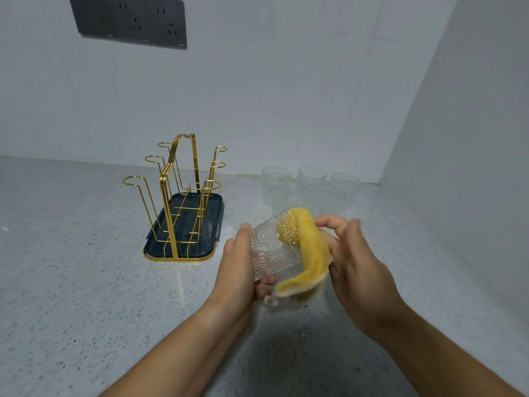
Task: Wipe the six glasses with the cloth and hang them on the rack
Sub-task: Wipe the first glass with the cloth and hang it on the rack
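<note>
Gold wire rack (183, 196) holds nothing; left hand (237, 262) grips embossed clear glass (274, 247), right hand (352, 262) pinches yellow cloth (309, 253); three glasses (312, 184) wait.

Right hand (355, 253) fingertips blurred and partly behind yellow cloth (307, 253), socket panel (128, 20) top cut off, both elbows beyond bottom edge

left hand (239, 262) holds glass (272, 250) | right hand (355, 259) presses cloth (310, 253) into it
</note>
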{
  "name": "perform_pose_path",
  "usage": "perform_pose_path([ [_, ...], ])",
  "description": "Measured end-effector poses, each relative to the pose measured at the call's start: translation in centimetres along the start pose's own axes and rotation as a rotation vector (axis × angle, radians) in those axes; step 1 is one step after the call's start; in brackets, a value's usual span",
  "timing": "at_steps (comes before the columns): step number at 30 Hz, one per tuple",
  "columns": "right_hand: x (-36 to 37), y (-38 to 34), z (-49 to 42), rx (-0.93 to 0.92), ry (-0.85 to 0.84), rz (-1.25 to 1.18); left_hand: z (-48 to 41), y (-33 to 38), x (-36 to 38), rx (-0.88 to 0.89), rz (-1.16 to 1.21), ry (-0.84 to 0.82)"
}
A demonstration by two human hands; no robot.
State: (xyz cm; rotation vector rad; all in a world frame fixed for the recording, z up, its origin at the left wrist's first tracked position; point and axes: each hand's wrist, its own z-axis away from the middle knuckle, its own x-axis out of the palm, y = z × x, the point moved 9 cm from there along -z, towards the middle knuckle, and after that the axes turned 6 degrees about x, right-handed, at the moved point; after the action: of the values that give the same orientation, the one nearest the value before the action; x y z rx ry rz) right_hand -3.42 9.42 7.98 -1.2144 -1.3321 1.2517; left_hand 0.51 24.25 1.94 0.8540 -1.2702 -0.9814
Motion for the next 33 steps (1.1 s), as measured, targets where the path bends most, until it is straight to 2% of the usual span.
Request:
perform_pose_path([
  [3,-1.0,0.1,-1.1,0.042,0.093,-0.033,0.4,1.1,0.1,0.094,-0.075,0.035],
  [5,-1.1,-0.1,-1.3,0.036,0.066,-0.036,0.8,1.9,0.3,0.136,-0.082,0.038],
  [12,0.2,-2.3,0.0,-0.092,-0.049,0.269,1.4,3.8,1.0,0.177,-0.078,0.004],
  [14,0.5,-3.0,0.2,-0.140,-0.027,0.284,1.6,4.0,1.2,0.198,-0.095,0.001],
  [17,0.2,-3.6,0.0,-0.158,0.049,0.213,2.2,5.2,1.5,0.416,-0.237,0.027],
  [19,-0.1,-3.1,-0.4,-0.082,0.061,0.112,2.7,6.9,1.4,0.690,-0.502,0.054],
  [21,-0.2,-2.3,-1.0,0.021,0.036,-0.020,2.8,7.5,1.7,0.883,-0.775,0.030],
  [23,-0.2,-2.1,-1.2,0.059,0.014,-0.073,2.5,7.5,1.7,0.904,-0.793,0.000],
  [25,-0.3,-2.4,-1.3,0.008,0.026,-0.016,2.4,7.5,1.3,0.838,-0.658,-0.001],
  [27,-0.6,-2.8,-0.9,-0.066,0.051,0.082,2.3,7.2,1.7,0.674,-0.535,-0.009],
  [28,-0.6,-3.0,-0.6,-0.101,0.053,0.138,1.8,6.5,1.7,0.518,-0.444,-0.001],
  [30,-0.3,-3.1,-0.2,-0.150,0.037,0.239,0.7,3.7,1.6,0.099,-0.209,-0.019],
  [32,0.0,-3.1,0.3,-0.190,0.007,0.336,1.1,0.9,2.5,-0.329,0.022,-0.159],
  [33,0.1,-3.0,0.5,-0.204,-0.004,0.396,1.7,0.2,2.9,-0.472,0.095,-0.237],
])
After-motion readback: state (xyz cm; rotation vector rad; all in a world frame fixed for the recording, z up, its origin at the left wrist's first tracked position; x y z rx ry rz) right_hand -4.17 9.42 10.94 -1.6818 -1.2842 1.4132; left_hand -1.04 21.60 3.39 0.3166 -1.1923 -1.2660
